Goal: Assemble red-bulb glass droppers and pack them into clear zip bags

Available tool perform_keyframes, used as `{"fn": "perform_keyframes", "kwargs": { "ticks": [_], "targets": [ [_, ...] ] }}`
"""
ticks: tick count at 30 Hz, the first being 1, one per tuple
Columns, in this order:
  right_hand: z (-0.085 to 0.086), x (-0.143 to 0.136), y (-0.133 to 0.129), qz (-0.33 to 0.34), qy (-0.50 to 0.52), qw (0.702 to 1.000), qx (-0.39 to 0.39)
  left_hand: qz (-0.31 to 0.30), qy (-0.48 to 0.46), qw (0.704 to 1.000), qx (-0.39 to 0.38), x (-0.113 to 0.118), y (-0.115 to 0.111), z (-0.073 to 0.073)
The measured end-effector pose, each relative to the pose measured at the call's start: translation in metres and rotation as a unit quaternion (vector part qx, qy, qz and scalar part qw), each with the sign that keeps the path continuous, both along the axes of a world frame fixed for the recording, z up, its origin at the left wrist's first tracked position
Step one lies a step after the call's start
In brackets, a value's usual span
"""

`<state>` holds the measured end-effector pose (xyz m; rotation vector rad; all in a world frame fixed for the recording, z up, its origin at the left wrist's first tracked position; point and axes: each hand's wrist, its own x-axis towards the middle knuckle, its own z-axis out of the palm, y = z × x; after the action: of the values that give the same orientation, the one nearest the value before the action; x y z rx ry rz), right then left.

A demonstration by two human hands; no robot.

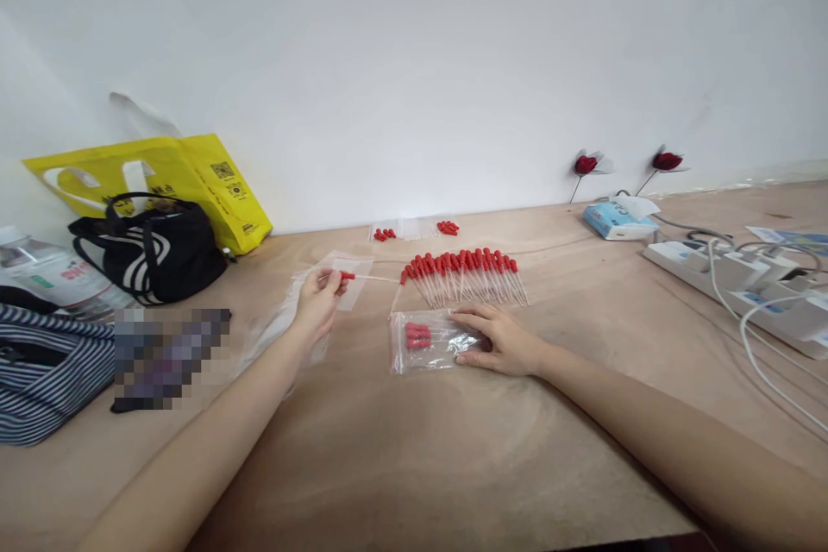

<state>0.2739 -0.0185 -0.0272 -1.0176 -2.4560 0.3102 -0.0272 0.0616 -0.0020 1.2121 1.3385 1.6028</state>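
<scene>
smooth matt wooden table (414, 466), glossy clear plastic zip bag (446, 354) at centre, striped cloth bag (52, 371) lower left

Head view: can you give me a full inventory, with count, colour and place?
Row of red-ended sticks: many, red and clear, mid-table
Bag under right hand: one, clear, red ends inside
Back bags: apparently two, clear, red pieces inside
Loose bags: several, clear, by left hand
Carrier: one, yellow, back left
Handbag: one, black, before carrier
Bottle: one, clear, far left
Striped bag: one, dark and white, left
Pixelated item: one, dark, left
Flowers: two, red, back right
Tissue pack: one, blue, right
Power strip: one, white, right
Cables: several, white and grey, right
Sheet: one, bluish, right
Table: one, brown, below
Wall: pale, behind
Left hand: holds one red-ended stick
Right hand: on bag
</scene>
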Motion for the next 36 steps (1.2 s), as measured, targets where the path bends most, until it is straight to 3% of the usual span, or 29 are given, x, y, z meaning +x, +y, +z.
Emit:
{"fn": "perform_keyframes", "kwargs": {
  "ticks": [5, 9, 19, 24, 31, 36],
  "targets": [
    [-0.001, 0.001, 0.000, -0.001, -0.003, 1.000, 0.002, 0.018, -0.036, 0.999, -0.001, -0.023, -0.046, -0.007],
    [-0.002, 0.001, 0.001, 0.001, 0.002, 1.000, 0.007, 0.009, -0.033, 0.999, -0.020, -0.021, -0.062, -0.011],
    [-0.003, 0.001, 0.001, 0.000, 0.006, 1.000, 0.014, 0.017, -0.041, 0.999, 0.002, -0.011, -0.063, -0.013],
    [-0.003, 0.001, 0.001, 0.004, 0.008, 1.000, 0.011, -0.007, -0.027, 0.999, -0.017, -0.006, -0.066, -0.016],
    [-0.002, 0.001, 0.000, -0.001, 0.002, 1.000, 0.006, -0.097, 0.038, 0.992, -0.069, 0.009, -0.073, -0.015],
    [-0.001, 0.000, 0.000, -0.002, -0.001, 1.000, 0.006, -0.168, 0.143, 0.972, -0.079, 0.020, -0.073, -0.011]
  ]
}}
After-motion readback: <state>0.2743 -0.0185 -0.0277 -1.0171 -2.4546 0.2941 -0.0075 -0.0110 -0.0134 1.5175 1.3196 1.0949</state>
